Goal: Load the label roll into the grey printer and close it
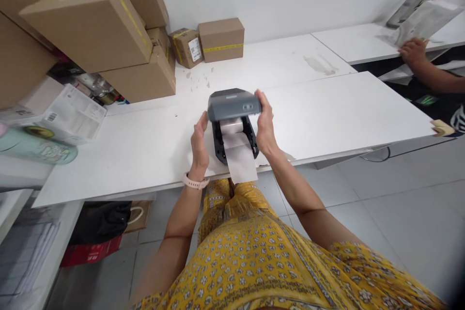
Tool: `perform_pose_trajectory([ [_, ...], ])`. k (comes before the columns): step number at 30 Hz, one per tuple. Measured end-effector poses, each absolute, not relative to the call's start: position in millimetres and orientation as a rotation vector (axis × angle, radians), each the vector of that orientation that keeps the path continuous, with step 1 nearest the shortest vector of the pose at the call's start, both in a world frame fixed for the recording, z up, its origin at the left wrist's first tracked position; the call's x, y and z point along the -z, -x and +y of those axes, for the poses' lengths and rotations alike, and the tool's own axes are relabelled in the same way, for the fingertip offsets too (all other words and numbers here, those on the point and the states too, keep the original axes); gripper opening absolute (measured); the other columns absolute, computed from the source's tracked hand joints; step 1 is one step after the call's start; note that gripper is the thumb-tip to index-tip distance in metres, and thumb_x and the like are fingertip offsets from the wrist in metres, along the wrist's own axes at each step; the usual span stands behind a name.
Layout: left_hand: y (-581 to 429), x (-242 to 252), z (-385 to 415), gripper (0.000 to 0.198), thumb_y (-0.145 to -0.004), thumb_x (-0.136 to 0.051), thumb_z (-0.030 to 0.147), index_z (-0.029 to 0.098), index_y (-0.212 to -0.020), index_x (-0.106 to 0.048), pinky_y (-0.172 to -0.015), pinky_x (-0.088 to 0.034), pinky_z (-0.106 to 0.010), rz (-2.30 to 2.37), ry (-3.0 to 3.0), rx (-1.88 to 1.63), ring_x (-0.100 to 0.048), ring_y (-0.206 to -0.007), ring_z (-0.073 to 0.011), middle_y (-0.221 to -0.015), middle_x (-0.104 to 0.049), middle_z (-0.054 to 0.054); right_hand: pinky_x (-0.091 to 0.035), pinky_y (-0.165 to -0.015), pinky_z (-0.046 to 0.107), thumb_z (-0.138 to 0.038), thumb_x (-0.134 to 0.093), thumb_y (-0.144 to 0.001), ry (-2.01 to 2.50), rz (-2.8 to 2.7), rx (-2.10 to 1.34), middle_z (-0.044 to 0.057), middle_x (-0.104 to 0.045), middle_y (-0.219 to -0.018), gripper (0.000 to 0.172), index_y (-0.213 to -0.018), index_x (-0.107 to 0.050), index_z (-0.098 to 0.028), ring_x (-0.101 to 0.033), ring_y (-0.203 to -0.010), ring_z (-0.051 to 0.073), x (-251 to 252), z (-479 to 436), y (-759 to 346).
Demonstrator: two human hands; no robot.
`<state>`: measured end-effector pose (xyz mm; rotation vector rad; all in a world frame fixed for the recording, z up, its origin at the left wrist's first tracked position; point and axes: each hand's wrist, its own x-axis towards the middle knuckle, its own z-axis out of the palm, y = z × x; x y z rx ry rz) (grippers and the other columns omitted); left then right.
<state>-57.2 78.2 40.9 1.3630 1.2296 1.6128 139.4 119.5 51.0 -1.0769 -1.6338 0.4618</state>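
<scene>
A dark grey label printer (218,147) stands at the table's front edge with its lid (234,105) tilted up. Inside it sits a roll of white labels (231,126), and a label strip (241,160) runs out over the front and past the table edge. My right hand (266,126) grips the lid's right side, fingers bent around the corner. On the opposite side, my left hand (199,143) holds the lid's left edge at the fingertips. A pink wristband (196,182) circles my left wrist.
Cardboard boxes (87,29) are stacked at the left, with a small box (222,38) by the wall. A mint-green bottle (39,146) lies at far left. At the right, another person's hand (414,52) touches a grey-white packet (425,22).
</scene>
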Motion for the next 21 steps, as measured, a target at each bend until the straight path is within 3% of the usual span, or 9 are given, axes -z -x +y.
perform_pose_trajectory([
  [3, 65, -43, 109, 0.064, -0.103, -0.040, 0.064, 0.031, -0.158, -0.042, -0.131, -0.028, -0.046, 1.297, -1.350, -1.605, -0.039, -0.158, -0.0239, -0.165, -0.049, -0.007, -0.026, -0.129, 0.060, -0.072, -0.011, -0.104, 0.996, -1.676, -0.324, 0.006, -0.034, -0.171, 0.074, -0.167, -0.017, -0.034, -0.028, -0.161, 0.031, -80, 168, -127],
  [7, 64, -13, 125, 0.078, -0.091, -0.070, 0.039, 0.030, -0.160, -0.036, -0.131, -0.027, -0.048, 1.478, -1.319, -1.371, -0.030, -0.161, -0.0286, -0.173, -0.036, -0.010, -0.038, -0.126, 0.049, -0.071, -0.016, -0.104, 1.021, -1.692, -0.262, 0.010, -0.033, -0.171, 0.076, -0.166, -0.016, -0.027, -0.036, -0.158, 0.027, -107, 232, -114],
  [12, 57, 10, 117, 0.080, -0.083, -0.064, 0.015, 0.022, -0.159, -0.039, -0.126, -0.037, -0.045, 1.531, -1.278, -1.290, -0.046, -0.153, -0.0285, -0.166, -0.046, -0.014, -0.038, -0.124, 0.055, -0.069, -0.028, -0.104, 1.090, -1.783, -0.253, 0.011, -0.041, -0.167, 0.075, -0.167, -0.017, -0.030, -0.039, -0.156, 0.031, -120, 273, -115],
  [15, 54, 4, 115, 0.082, -0.079, -0.064, 0.011, 0.018, -0.158, -0.040, -0.118, -0.048, -0.046, 1.634, -1.177, -1.273, -0.060, -0.138, -0.0294, -0.157, -0.056, -0.017, -0.035, -0.125, 0.060, -0.060, -0.031, -0.106, 0.998, -1.837, -0.108, 0.013, -0.050, -0.159, 0.064, -0.162, -0.033, -0.027, -0.041, -0.153, 0.033, -113, 251, -120],
  [18, 51, -3, 114, 0.079, -0.078, -0.064, 0.010, 0.018, -0.153, -0.045, -0.112, -0.052, -0.044, 1.697, -1.143, -1.280, -0.068, -0.126, -0.0274, -0.147, -0.065, -0.015, -0.047, -0.116, 0.055, -0.045, -0.039, -0.106, 0.920, -2.052, -0.182, 0.014, -0.065, -0.141, 0.048, -0.143, -0.058, -0.021, -0.058, -0.137, 0.032, -95, 212, -124],
  [21, 48, -7, 112, 0.074, -0.077, -0.065, 0.010, 0.019, -0.150, -0.049, -0.109, -0.053, -0.040, 1.760, -1.149, -1.301, -0.069, -0.122, -0.0256, -0.141, -0.068, -0.014, -0.053, -0.107, 0.050, -0.035, -0.060, -0.095, 0.916, -2.448, -0.404, 0.013, -0.071, -0.135, 0.042, -0.134, -0.066, -0.018, -0.064, -0.129, 0.033, -78, 192, -126],
])
